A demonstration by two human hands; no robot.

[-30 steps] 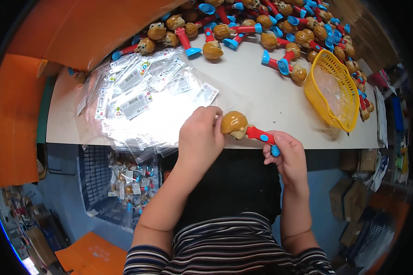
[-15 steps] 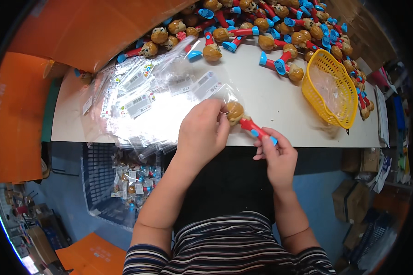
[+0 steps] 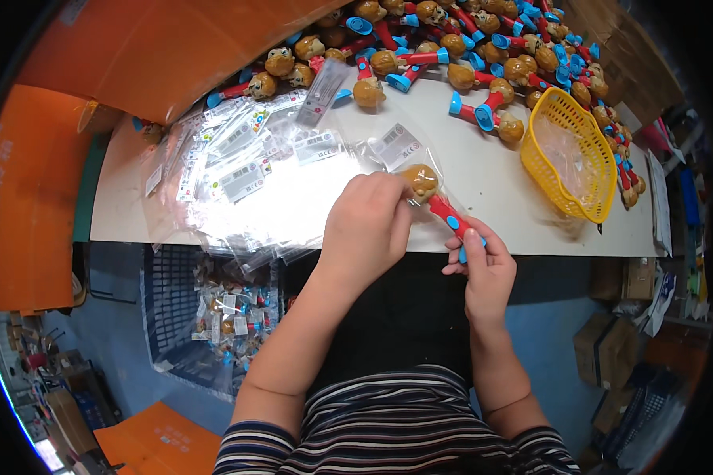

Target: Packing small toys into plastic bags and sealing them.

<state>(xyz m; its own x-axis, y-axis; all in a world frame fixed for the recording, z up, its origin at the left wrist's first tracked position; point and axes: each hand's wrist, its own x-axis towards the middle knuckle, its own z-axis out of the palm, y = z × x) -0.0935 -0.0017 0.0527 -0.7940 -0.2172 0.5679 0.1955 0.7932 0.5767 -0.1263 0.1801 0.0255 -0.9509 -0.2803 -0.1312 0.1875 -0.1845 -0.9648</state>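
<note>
My right hand (image 3: 489, 265) grips a small figure-headed toy (image 3: 445, 214) by its blue foot end. The toy has a round, glossy brown head and a red stem with a blue oval on it, and it slants with its head up and to the left. My left hand (image 3: 370, 222) is closed at the edge of a clear plastic bag (image 3: 428, 158) with a grey printed label. The toy's head is at the bag, seemingly inside the film. Beside my left hand lies a pile of similar flat clear bags (image 3: 238, 174), shiny with glare.
Many similar toys (image 3: 523, 67) are heaped along the table's far side. A yellow mesh basket (image 3: 570, 154) holding clear film stands at the right. Below the table's front edge, a blue crate (image 3: 166, 317) holds bagged toys. Orange sheets (image 3: 32, 198) stand at the left.
Both hands and the toy have shifted slightly, the left hand rightward. The toy's head has moved right with the bag. A loose labelled bag at the back of the pile now lies at a different angle.
</note>
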